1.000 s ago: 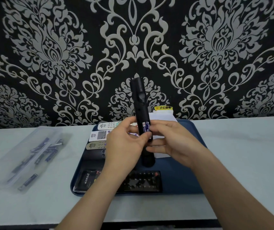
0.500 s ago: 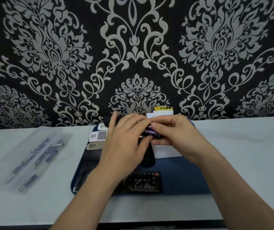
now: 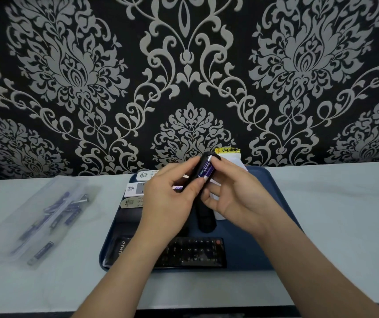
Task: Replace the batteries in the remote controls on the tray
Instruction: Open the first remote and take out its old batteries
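Black remote (image 3: 203, 180) tipped back up since 0.5 s ago, purple battery (image 3: 205, 168) now showing in its bay. L hand (image 3: 172, 200) grip closed round remote; R hand (image 3: 232, 191) fingertips pinch battery, above tray (image 3: 262, 180) on counter (image 3: 344, 203).

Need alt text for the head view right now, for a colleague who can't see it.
Over a blue tray of remote controls, the left hand holds a black remote while the right hand steadies a purple battery against it. A clear bag of batteries lies to the left.
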### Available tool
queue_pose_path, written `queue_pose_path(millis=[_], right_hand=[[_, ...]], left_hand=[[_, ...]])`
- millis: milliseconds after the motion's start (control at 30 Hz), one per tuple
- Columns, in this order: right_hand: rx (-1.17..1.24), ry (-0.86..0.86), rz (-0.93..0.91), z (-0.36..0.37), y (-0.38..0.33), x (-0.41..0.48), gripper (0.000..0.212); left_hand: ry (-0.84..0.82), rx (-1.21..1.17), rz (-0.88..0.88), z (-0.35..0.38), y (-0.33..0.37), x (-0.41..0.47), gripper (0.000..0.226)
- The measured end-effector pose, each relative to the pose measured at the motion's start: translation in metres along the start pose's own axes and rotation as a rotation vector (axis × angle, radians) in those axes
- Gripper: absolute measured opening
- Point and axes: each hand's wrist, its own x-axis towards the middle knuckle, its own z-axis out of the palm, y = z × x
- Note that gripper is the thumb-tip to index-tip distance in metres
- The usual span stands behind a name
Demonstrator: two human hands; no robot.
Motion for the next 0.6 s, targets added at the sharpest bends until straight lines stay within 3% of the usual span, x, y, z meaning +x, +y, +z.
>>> queue_pose_path(millis=[167, 367, 600], right_hand=[[0.075, 0.026, 0.031, 0.004, 0.004, 0.001, 0.022], [0.112, 0.105, 0.019, 0.007, 0.01, 0.003, 0.009], [0.112, 0.076, 0.002, 0.007, 0.012, 0.005, 0.022]], left_hand=[[0.078, 0.051, 0.072, 0.004, -0.002, -0.002, 0.041], [0.092, 0.219, 0.267, 0.009, -0.005, -0.008, 0.04], [0.129, 0.154, 0.176, 0.01, -0.005, -0.004, 0.037]])
